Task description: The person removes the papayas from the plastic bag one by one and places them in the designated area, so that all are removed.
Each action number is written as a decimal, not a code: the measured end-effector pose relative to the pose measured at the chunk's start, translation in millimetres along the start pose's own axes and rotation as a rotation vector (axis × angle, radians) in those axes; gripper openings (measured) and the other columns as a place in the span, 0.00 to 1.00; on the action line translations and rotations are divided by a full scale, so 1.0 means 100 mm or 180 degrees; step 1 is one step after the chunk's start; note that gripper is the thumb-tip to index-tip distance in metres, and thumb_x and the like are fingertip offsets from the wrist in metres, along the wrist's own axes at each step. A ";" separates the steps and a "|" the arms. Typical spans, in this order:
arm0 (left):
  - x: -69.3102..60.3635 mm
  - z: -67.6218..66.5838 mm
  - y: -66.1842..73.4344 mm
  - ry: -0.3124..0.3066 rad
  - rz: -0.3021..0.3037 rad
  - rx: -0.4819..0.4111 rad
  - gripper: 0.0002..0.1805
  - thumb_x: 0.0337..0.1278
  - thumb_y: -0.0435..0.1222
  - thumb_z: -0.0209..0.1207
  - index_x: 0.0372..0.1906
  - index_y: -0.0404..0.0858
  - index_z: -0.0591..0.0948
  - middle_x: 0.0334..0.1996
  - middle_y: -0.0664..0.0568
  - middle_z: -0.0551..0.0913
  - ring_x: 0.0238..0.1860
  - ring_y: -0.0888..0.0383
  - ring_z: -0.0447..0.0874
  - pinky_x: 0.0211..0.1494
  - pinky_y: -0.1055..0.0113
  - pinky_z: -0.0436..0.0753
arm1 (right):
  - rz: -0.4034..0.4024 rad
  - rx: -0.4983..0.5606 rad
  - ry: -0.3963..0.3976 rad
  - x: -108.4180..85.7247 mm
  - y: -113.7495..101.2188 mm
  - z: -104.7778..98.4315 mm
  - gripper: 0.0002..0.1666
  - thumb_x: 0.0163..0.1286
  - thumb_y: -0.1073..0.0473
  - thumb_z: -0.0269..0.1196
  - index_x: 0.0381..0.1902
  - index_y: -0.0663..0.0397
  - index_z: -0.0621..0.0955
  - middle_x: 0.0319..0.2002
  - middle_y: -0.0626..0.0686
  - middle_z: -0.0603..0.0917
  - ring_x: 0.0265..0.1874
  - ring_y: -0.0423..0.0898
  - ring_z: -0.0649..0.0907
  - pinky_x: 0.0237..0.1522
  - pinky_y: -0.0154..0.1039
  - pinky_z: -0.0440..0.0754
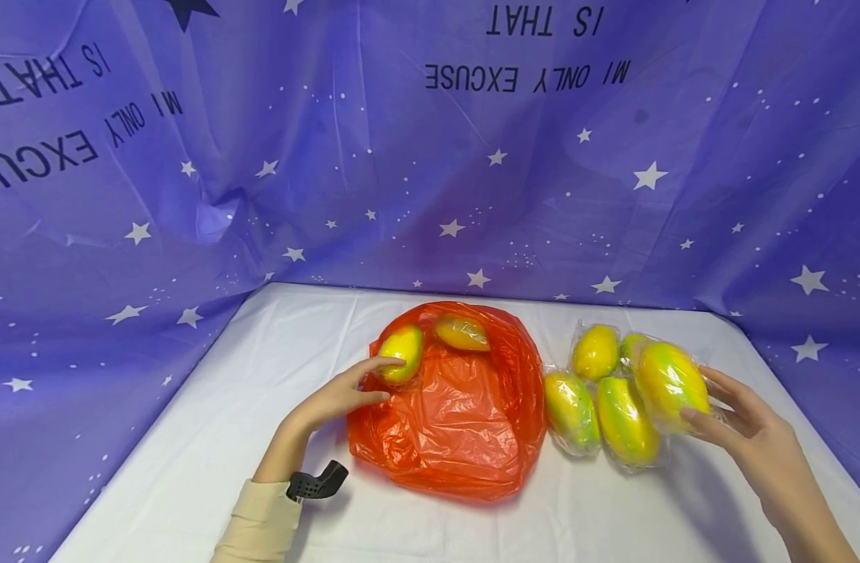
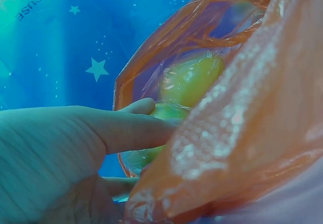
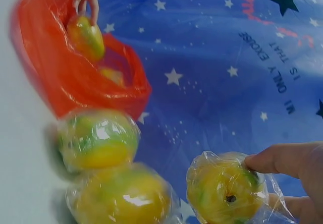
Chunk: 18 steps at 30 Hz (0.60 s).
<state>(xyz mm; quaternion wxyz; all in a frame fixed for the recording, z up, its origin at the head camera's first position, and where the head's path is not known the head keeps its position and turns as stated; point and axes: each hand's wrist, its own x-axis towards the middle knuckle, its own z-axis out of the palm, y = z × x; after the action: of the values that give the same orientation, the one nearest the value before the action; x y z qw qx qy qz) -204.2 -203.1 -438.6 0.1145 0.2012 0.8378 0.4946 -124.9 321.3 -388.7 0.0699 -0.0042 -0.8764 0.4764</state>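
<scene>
An open red plastic bag (image 1: 465, 407) lies on the white table with two yellow-green mangoes inside its mouth. My left hand (image 1: 342, 391) reaches over the bag's left side and holds the nearer mango (image 1: 405, 344) between thumb and fingers; the bag film partly hides this grip in the left wrist view. Deeper in the bag rests the other mango (image 1: 461, 332). To the right, my right hand (image 1: 750, 418) grips a clear-wrapped mango (image 1: 672, 383) by its side, raised above the group. The right wrist view shows the thumb and a finger on the wrapped mango (image 3: 224, 191).
Several wrapped mangoes sit together right of the bag, among them one beside its rim (image 1: 572, 410), a front one (image 1: 627, 422) and a back one (image 1: 596, 352). A purple star-printed curtain (image 1: 430, 172) borders the table (image 1: 212, 438) at the back and sides.
</scene>
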 end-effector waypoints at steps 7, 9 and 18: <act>0.00 0.01 0.01 0.0004 -0.0014 0.0005 0.29 0.61 0.31 0.61 0.66 0.47 0.71 0.65 0.49 0.69 0.68 0.44 0.60 0.68 0.41 0.57 | 0.0100 0.0015 0.0078 -0.04 0.17 -0.07 0.39 0.69 0.56 0.63 0.74 0.40 0.61 0.59 0.34 0.70 0.42 0.20 0.76 0.35 0.23 0.78; 0.00 0.01 0.01 0.0007 -0.0021 0.0015 0.29 0.60 0.31 0.61 0.66 0.47 0.71 0.65 0.49 0.69 0.68 0.45 0.60 0.68 0.40 0.57 | 0.0179 -0.0016 0.0081 -0.06 0.22 -0.09 0.40 0.70 0.55 0.63 0.75 0.40 0.60 0.64 0.41 0.69 0.41 0.18 0.74 0.34 0.23 0.79; 0.01 0.01 -0.01 0.0011 -0.0031 0.0021 0.28 0.61 0.31 0.61 0.66 0.47 0.72 0.65 0.49 0.70 0.68 0.44 0.61 0.68 0.40 0.58 | 0.0549 -0.0271 0.0044 -0.13 0.37 -0.13 0.42 0.72 0.47 0.59 0.77 0.42 0.53 0.72 0.65 0.56 0.43 0.22 0.69 0.33 0.22 0.77</act>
<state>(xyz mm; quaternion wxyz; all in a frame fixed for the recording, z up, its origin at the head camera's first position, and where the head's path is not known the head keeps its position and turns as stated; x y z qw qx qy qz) -205.1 -202.8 -440.0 0.1149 0.1966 0.8406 0.4915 -113.0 351.6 -414.2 0.0345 -0.0858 -0.8918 0.4428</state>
